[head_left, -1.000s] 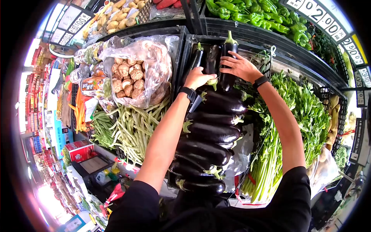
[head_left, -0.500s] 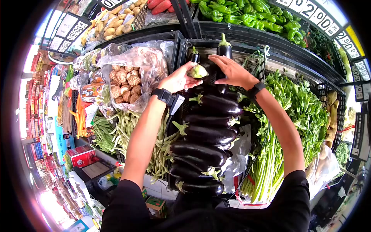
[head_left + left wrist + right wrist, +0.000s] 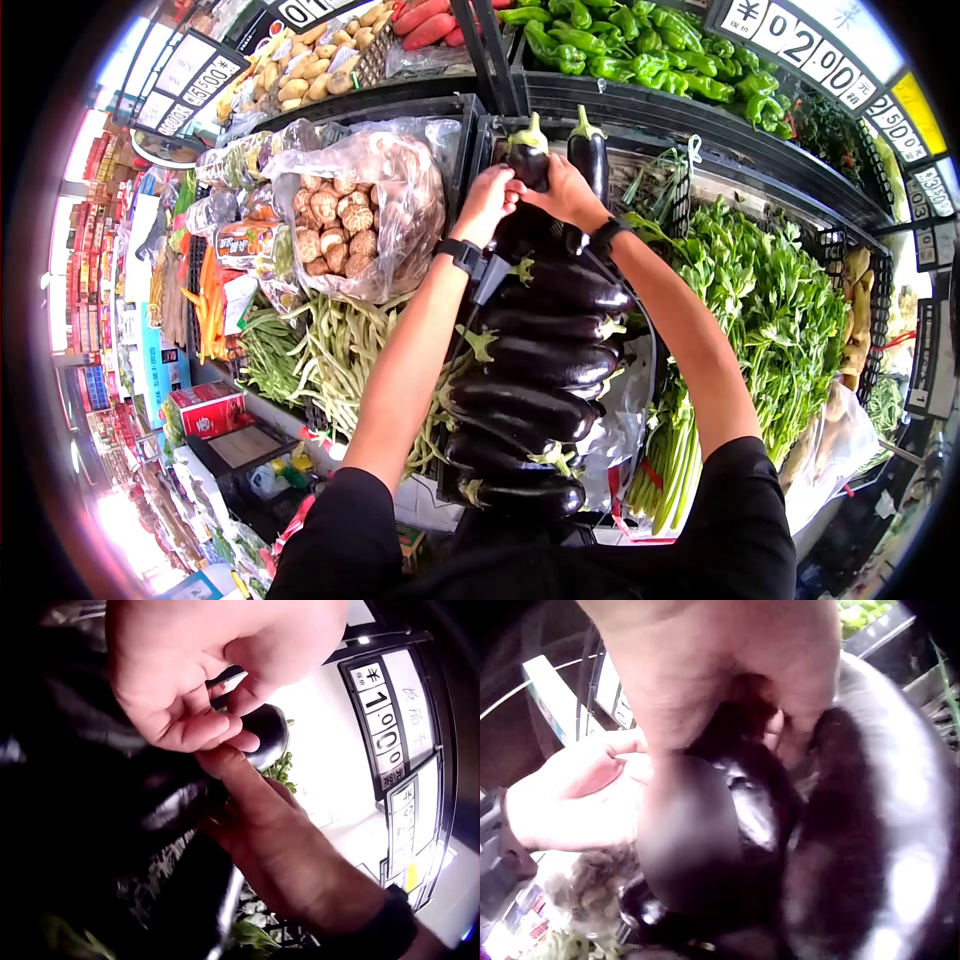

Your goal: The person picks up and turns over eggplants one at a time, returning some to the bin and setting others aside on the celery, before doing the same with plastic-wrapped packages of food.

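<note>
In the head view my right hand (image 3: 570,192) grips a dark purple eggplant (image 3: 526,160), its green cap pointing to the back of the crate. My left hand (image 3: 487,203) sits against it, fingers curled, and its fingertips meet the right thumb, as the left wrist view also shows. From the right wrist, the gripping fingers (image 3: 778,727) curl round the glossy eggplant. A second eggplant (image 3: 590,165) lies just to the right of the right hand. Toward my body, several more eggplants (image 3: 550,342) lie crosswise in a row. The gripped eggplant's lower part is hidden behind the hands.
Left of the eggplants are bagged shiitake mushrooms (image 3: 338,225) and green beans (image 3: 350,340). Leafy celery (image 3: 745,300) fills the right side. Beyond a black crate edge (image 3: 640,100) lie green peppers (image 3: 640,45). Price signs (image 3: 800,45) hang at the upper right.
Half a second ago a pale green cap faced up at the left palm; now an eggplant's cap points to the back. The hands have come together, the right moving left, the left's fingers curling.
</note>
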### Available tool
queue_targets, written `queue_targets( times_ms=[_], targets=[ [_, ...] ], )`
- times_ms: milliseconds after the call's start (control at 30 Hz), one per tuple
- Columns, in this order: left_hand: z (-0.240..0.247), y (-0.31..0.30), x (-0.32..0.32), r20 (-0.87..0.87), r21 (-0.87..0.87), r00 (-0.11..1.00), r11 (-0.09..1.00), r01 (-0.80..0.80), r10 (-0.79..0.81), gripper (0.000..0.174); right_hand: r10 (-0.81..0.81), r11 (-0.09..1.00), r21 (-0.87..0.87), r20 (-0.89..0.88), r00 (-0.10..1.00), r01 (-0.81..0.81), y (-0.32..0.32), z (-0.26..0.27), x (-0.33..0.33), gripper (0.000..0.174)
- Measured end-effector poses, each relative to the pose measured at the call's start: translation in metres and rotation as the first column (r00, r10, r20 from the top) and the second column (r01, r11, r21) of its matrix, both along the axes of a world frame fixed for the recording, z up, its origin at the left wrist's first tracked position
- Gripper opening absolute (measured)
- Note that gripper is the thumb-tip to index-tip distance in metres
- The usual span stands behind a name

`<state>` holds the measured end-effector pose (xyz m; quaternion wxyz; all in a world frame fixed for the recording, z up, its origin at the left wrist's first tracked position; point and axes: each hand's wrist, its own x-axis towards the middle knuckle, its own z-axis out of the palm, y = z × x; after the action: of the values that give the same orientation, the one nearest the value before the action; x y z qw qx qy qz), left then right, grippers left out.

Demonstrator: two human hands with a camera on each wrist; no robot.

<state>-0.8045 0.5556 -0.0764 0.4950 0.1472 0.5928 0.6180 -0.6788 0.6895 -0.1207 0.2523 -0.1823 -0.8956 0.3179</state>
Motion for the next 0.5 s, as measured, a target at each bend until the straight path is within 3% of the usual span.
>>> queue_targets(
  times_ms=[33, 67, 100, 133, 167, 267, 300, 333, 400, 433, 500],
  targets=[
    [0.007, -0.002, 0.0, -0.06, -0.028, 0.998, 0.999, -0.028, 0.026, 0.025, -0.039, 0.99, -0.122, 0.194, 0.98, 0.064, -0.006, 0.02, -0.001, 0.075],
    [0.009, -0.006, 0.001, -0.272, -0.047, 0.956, 0.991, -0.124, 0.106, 0.034, -0.052, 0.981, -0.169, 0.254, 0.966, 0.098, -0.006, 0.028, -0.004, 0.078],
    [0.004, -0.013, -0.002, -0.601, -0.095, 0.798, 0.987, -0.129, 0.047, 0.039, -0.082, 0.975, -0.173, 0.296, 0.952, 0.138, -0.008, 0.034, -0.005, 0.08],
    [0.01, -0.016, -0.006, -0.849, -0.133, 0.527, 0.98, -0.146, -0.037, 0.044, -0.118, 0.969, -0.169, 0.328, 0.937, 0.181, -0.005, 0.035, -0.01, 0.082],
    [0.016, -0.027, -0.008, -0.835, -0.239, 0.523, 0.969, -0.062, -0.172, 0.049, -0.104, 0.987, -0.077, 0.342, 0.934, 0.138, 0.004, 0.014, -0.019, 0.088],
    [0.006, -0.057, 0.002, -0.925, -0.371, 0.116, 0.926, -0.074, -0.361, 0.052, -0.129, 0.991, 0.082, 0.363, 0.923, 0.106, 0.01, 0.009, -0.037, 0.092],
    [0.0, -0.063, 0.005, -0.921, -0.377, 0.128, 0.924, -0.063, -0.367, 0.052, -0.124, 0.986, -0.037, 0.492, 0.861, 0.163, 0.015, 0.004, -0.051, 0.095],
    [0.001, -0.067, 0.009, -0.929, -0.36, 0.11, 0.931, -0.057, -0.353, 0.048, -0.216, 0.937, -0.144, 0.482, 0.849, 0.32, 0.007, 0.024, -0.05, 0.1],
    [0.003, -0.074, 0.017, -0.954, -0.284, 0.113, 0.958, -0.033, -0.279, 0.046, -0.266, 0.906, -0.163, 0.497, 0.826, 0.39, 0.01, 0.032, -0.056, 0.104],
    [0.012, -0.077, 0.021, -0.93, -0.327, 0.183, 0.945, -0.016, -0.319, 0.046, -0.172, 0.923, -0.209, 0.526, 0.833, 0.323, 0.021, 0.027, -0.059, 0.104],
    [0.016, -0.081, 0.026, -0.935, -0.319, 0.174, 0.947, -0.036, -0.309, 0.046, 0.023, 0.93, -0.314, 0.566, 0.824, 0.19, 0.042, 0.017, -0.064, 0.104]
  ],
)
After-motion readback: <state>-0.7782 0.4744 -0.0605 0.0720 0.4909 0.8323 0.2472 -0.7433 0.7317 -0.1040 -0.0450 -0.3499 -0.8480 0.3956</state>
